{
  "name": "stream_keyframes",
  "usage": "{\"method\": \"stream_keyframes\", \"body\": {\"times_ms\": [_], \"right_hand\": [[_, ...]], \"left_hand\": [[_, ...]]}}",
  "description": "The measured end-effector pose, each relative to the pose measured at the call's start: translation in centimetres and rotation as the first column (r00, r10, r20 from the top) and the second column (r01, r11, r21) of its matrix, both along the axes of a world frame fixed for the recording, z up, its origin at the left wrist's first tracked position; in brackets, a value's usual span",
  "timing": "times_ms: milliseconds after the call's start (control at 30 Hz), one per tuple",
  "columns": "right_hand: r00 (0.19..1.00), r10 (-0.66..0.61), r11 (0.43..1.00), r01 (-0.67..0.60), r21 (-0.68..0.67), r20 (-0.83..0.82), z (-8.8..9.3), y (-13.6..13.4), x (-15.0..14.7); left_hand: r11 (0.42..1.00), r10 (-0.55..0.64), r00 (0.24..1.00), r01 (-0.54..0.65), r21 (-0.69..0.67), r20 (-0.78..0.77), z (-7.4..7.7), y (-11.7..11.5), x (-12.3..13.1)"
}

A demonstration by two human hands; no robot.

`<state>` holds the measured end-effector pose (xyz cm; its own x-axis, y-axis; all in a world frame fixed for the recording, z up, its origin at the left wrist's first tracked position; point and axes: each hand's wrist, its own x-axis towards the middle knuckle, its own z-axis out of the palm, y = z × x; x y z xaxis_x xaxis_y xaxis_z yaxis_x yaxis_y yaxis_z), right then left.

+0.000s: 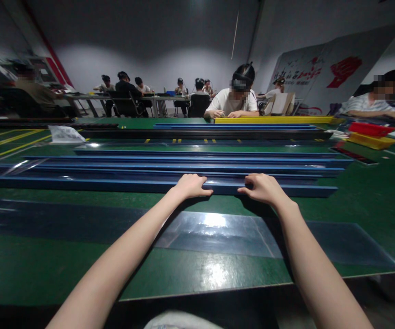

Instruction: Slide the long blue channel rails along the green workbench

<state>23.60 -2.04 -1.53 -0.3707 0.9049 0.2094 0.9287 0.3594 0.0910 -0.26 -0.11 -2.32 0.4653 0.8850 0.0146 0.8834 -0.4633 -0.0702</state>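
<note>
A long blue channel-shaped strip [224, 188] lies across the green table in front of me. My left hand [192, 186] grips it near the middle, fingers over its far side and thumb along the near face. A short way to the right, my right hand [261, 187] is curled over the same strip, thumb pointing inward. The fingertips of both hands are partly hidden behind it. Just beyond lie several more blue strips [91, 159], roughly parallel. Closer to me, a wide band of clear plastic film [218, 234] rests flat under my forearms.
Farther back are a long black strip [204, 134], a yellow bar [276, 120] and crumpled clear plastic [65, 134]. At right sit a red tray [371, 129], a yellow tray [371, 140] and a dark phone-like slab [356, 156]. A person [234, 98] works opposite; others sit behind.
</note>
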Motion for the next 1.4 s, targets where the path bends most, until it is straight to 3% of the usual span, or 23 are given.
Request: {"method": "stream_keyframes", "body": {"times_ms": [1400], "right_hand": [[1.000,-0.010,1.000,0.010,-0.012,0.012,0.26,-0.23,-0.12]], "left_hand": [[0.999,0.018,1.000,-0.017,-0.030,0.020,0.26,-0.18,0.15]]}}
